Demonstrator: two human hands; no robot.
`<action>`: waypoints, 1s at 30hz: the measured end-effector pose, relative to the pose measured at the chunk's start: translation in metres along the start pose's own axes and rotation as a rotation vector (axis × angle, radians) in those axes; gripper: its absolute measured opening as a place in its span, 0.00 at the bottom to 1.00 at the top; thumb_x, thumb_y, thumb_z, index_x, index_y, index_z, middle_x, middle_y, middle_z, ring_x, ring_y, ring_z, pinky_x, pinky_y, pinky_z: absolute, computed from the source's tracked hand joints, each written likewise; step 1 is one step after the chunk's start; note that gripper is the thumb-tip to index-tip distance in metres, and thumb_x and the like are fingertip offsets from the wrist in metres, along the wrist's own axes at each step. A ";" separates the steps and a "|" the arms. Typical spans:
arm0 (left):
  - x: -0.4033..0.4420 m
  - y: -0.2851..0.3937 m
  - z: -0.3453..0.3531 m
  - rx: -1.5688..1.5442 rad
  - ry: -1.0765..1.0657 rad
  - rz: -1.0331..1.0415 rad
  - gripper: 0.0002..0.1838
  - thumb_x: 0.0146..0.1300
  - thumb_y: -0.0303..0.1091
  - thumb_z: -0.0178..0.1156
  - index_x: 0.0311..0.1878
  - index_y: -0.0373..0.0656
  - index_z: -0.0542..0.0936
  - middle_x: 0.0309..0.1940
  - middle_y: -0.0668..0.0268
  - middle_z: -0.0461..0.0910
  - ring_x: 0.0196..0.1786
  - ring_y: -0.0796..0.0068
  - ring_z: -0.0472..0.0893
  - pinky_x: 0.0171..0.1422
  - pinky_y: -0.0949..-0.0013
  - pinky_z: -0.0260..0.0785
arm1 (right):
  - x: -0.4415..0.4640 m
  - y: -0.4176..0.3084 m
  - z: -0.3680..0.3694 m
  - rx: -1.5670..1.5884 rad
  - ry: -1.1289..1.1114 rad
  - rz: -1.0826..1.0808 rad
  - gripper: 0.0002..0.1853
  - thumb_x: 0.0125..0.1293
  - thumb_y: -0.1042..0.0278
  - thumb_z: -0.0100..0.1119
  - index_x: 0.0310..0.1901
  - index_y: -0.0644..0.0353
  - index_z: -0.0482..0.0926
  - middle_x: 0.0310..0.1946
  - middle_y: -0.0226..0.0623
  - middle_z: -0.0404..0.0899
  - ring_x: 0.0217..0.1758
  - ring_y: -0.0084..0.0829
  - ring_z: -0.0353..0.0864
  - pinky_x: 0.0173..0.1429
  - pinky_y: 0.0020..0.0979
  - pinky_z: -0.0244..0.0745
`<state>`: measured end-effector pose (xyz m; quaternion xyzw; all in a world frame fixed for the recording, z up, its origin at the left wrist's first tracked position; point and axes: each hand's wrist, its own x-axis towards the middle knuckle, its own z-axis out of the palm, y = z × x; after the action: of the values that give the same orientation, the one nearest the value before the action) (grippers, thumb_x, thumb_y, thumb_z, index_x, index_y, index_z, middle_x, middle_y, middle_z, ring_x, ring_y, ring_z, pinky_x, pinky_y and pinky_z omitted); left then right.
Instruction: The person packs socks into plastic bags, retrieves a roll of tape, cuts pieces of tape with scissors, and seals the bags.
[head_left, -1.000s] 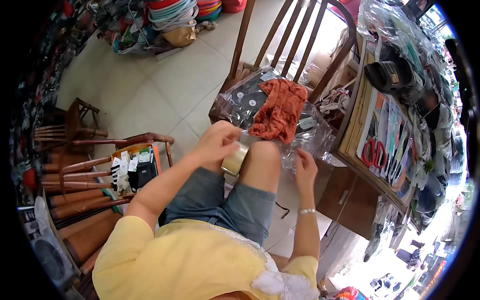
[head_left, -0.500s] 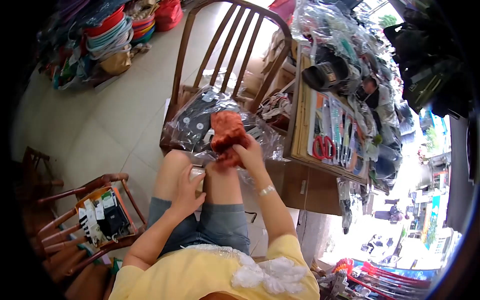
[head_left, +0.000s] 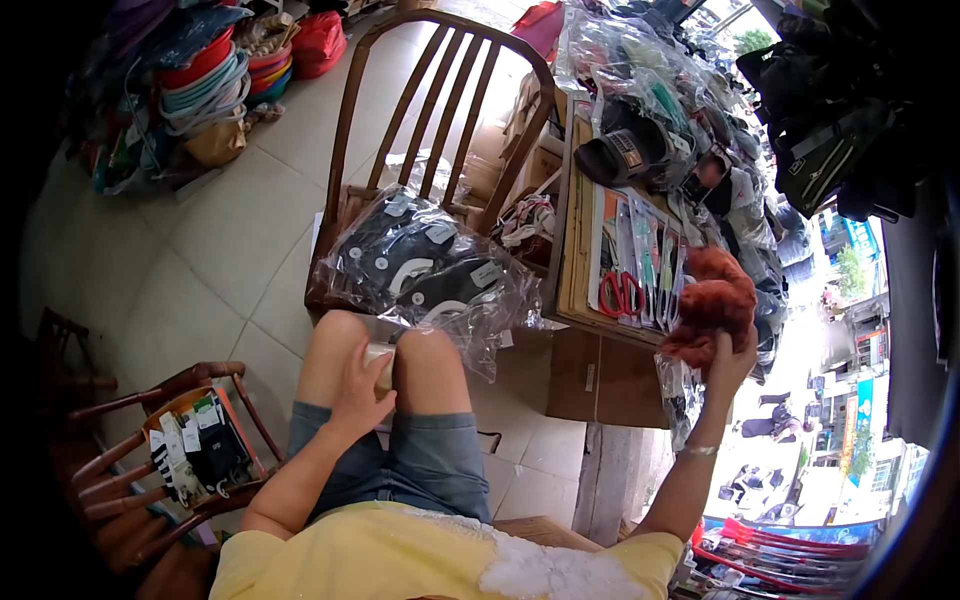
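My right hand [head_left: 735, 358] is stretched out to the right, its fingers closed on a rust-red cloth [head_left: 712, 300] that bunches up over the right edge of the wooden table. Between my knees, my left hand [head_left: 362, 390] is wrapped round a pale beige roll-like object [head_left: 379, 364], partly hidden by the fingers. In front of my knees, a clear plastic bag [head_left: 470, 330] with dark slippers [head_left: 405, 252] in it lies on the seat of a wooden chair [head_left: 350, 150].
The table [head_left: 575, 270] at right bears red-handled scissors [head_left: 620, 293], packaged tools, a black slide sandal [head_left: 620, 155] and heaps of bagged goods. A second chair at lower left holds a box of packets [head_left: 205, 440]. Stacked basins [head_left: 205, 90] stand at upper left.
My right hand has carried the rust-red cloth from above the bagged slippers rightward to the table's edge, uncovering the slippers. My left hand stays between the knees. The view has shifted slightly.
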<state>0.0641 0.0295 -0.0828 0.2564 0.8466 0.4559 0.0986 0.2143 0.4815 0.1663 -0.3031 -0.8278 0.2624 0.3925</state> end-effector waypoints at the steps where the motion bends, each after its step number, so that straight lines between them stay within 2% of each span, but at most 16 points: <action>1: 0.000 0.000 0.001 -0.006 -0.002 -0.007 0.32 0.45 0.30 0.66 0.58 0.43 0.72 0.67 0.44 0.53 0.68 0.42 0.55 0.71 0.53 0.52 | 0.016 0.019 -0.004 -0.101 -0.005 0.025 0.28 0.56 0.71 0.60 0.59 0.70 0.68 0.52 0.45 0.74 0.54 0.33 0.75 0.59 0.30 0.69; 3: 0.000 0.002 0.001 -0.002 0.005 -0.010 0.32 0.45 0.30 0.67 0.58 0.43 0.71 0.67 0.44 0.53 0.68 0.42 0.55 0.71 0.53 0.52 | 0.038 0.061 0.003 -0.196 -0.015 0.049 0.31 0.57 0.66 0.62 0.61 0.70 0.65 0.54 0.47 0.73 0.56 0.36 0.74 0.61 0.32 0.67; 5: 0.000 0.003 0.002 0.001 0.012 -0.014 0.32 0.45 0.31 0.67 0.58 0.43 0.71 0.67 0.45 0.54 0.68 0.42 0.55 0.71 0.53 0.52 | 0.050 0.108 0.023 -0.424 0.151 -0.096 0.38 0.55 0.60 0.65 0.64 0.69 0.61 0.58 0.55 0.66 0.61 0.46 0.68 0.66 0.37 0.60; 6: 0.000 0.005 0.001 0.010 0.020 -0.013 0.33 0.45 0.31 0.67 0.58 0.43 0.71 0.66 0.45 0.54 0.68 0.42 0.57 0.70 0.53 0.53 | 0.047 0.123 0.030 -0.216 0.016 -0.005 0.42 0.56 0.55 0.66 0.66 0.68 0.57 0.63 0.59 0.60 0.67 0.48 0.61 0.69 0.40 0.55; 9: 0.000 0.009 -0.003 0.056 0.042 -0.022 0.33 0.44 0.31 0.67 0.59 0.44 0.71 0.65 0.46 0.56 0.66 0.43 0.59 0.69 0.52 0.54 | 0.037 0.141 0.053 -0.369 0.137 0.039 0.41 0.57 0.55 0.64 0.66 0.67 0.58 0.64 0.57 0.61 0.68 0.47 0.60 0.69 0.41 0.56; 10: -0.001 0.009 -0.004 0.086 0.054 -0.026 0.34 0.44 0.31 0.67 0.59 0.45 0.71 0.64 0.46 0.57 0.65 0.44 0.60 0.69 0.53 0.55 | 0.029 0.141 0.054 -0.590 0.241 -0.053 0.35 0.61 0.56 0.60 0.65 0.68 0.60 0.60 0.53 0.65 0.63 0.44 0.65 0.67 0.40 0.60; 11: -0.001 0.007 -0.004 0.088 0.051 -0.034 0.34 0.44 0.31 0.67 0.59 0.45 0.71 0.64 0.46 0.57 0.65 0.44 0.60 0.69 0.53 0.55 | 0.013 0.115 0.061 -0.591 0.233 -0.050 0.35 0.61 0.56 0.60 0.65 0.68 0.60 0.60 0.53 0.65 0.63 0.44 0.65 0.67 0.40 0.60; 13: -0.001 0.001 0.000 0.042 0.117 -0.012 0.34 0.43 0.30 0.66 0.60 0.45 0.70 0.62 0.48 0.60 0.64 0.46 0.62 0.67 0.54 0.57 | -0.027 0.050 0.083 0.069 0.258 -0.135 0.28 0.63 0.61 0.58 0.61 0.66 0.66 0.54 0.49 0.70 0.58 0.41 0.71 0.62 0.38 0.65; 15: 0.001 -0.002 0.000 0.005 0.149 -0.021 0.35 0.43 0.29 0.65 0.60 0.45 0.70 0.61 0.48 0.60 0.64 0.46 0.62 0.67 0.54 0.58 | -0.088 0.001 0.101 -0.054 -0.039 -0.188 0.20 0.62 0.78 0.52 0.57 0.63 0.71 0.52 0.42 0.73 0.52 0.33 0.75 0.57 0.30 0.70; 17: 0.003 0.000 -0.004 -0.022 0.190 -0.044 0.35 0.43 0.29 0.65 0.60 0.45 0.70 0.61 0.49 0.61 0.64 0.46 0.62 0.67 0.55 0.58 | -0.140 -0.035 0.132 0.001 -0.380 -0.395 0.20 0.55 0.82 0.57 0.52 0.63 0.74 0.49 0.40 0.75 0.52 0.33 0.75 0.57 0.31 0.70; 21: -0.002 0.021 -0.027 -0.139 0.210 -0.091 0.35 0.43 0.28 0.64 0.60 0.46 0.70 0.60 0.50 0.63 0.64 0.50 0.64 0.67 0.58 0.59 | -0.232 -0.057 0.203 0.354 -0.851 -0.109 0.32 0.51 0.76 0.66 0.60 0.62 0.68 0.55 0.41 0.71 0.55 0.34 0.73 0.59 0.32 0.68; 24: -0.011 0.035 -0.047 -0.159 0.197 -0.098 0.35 0.44 0.28 0.64 0.61 0.46 0.69 0.61 0.51 0.62 0.65 0.51 0.64 0.67 0.58 0.59 | -0.270 -0.073 0.230 0.428 -0.972 -0.198 0.42 0.51 0.71 0.70 0.67 0.60 0.58 0.60 0.42 0.65 0.60 0.34 0.68 0.61 0.33 0.66; 25: -0.015 0.039 -0.052 -0.198 0.173 -0.078 0.35 0.44 0.28 0.64 0.61 0.47 0.69 0.61 0.52 0.62 0.65 0.52 0.64 0.67 0.59 0.59 | -0.277 -0.078 0.234 0.437 -0.983 -0.199 0.42 0.51 0.71 0.70 0.67 0.60 0.58 0.60 0.42 0.65 0.60 0.34 0.68 0.61 0.33 0.66; 27: -0.021 0.044 -0.059 -0.241 0.147 -0.057 0.36 0.44 0.28 0.64 0.62 0.47 0.68 0.61 0.52 0.62 0.65 0.53 0.64 0.67 0.59 0.59 | -0.287 -0.088 0.238 0.760 -1.054 0.146 0.49 0.48 0.70 0.72 0.70 0.59 0.52 0.63 0.45 0.61 0.63 0.36 0.64 0.64 0.34 0.62; 28: -0.023 0.046 -0.062 -0.265 0.144 -0.060 0.36 0.43 0.27 0.65 0.62 0.47 0.68 0.61 0.53 0.63 0.65 0.53 0.64 0.67 0.60 0.59 | -0.293 -0.086 0.243 1.030 -1.023 0.421 0.49 0.50 0.69 0.72 0.70 0.60 0.50 0.65 0.44 0.59 0.64 0.35 0.63 0.65 0.35 0.61; 30: -0.023 0.045 -0.065 -0.293 0.138 -0.059 0.37 0.43 0.27 0.65 0.62 0.46 0.68 0.61 0.53 0.63 0.65 0.54 0.64 0.66 0.61 0.60 | -0.288 -0.084 0.241 0.999 -0.991 0.502 0.48 0.50 0.70 0.72 0.70 0.60 0.50 0.64 0.44 0.59 0.64 0.35 0.62 0.65 0.35 0.61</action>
<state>0.0732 -0.0091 -0.0108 0.1823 0.7830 0.5880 0.0897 0.1411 0.1731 -0.0521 -0.1147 -0.5957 0.7949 -0.0072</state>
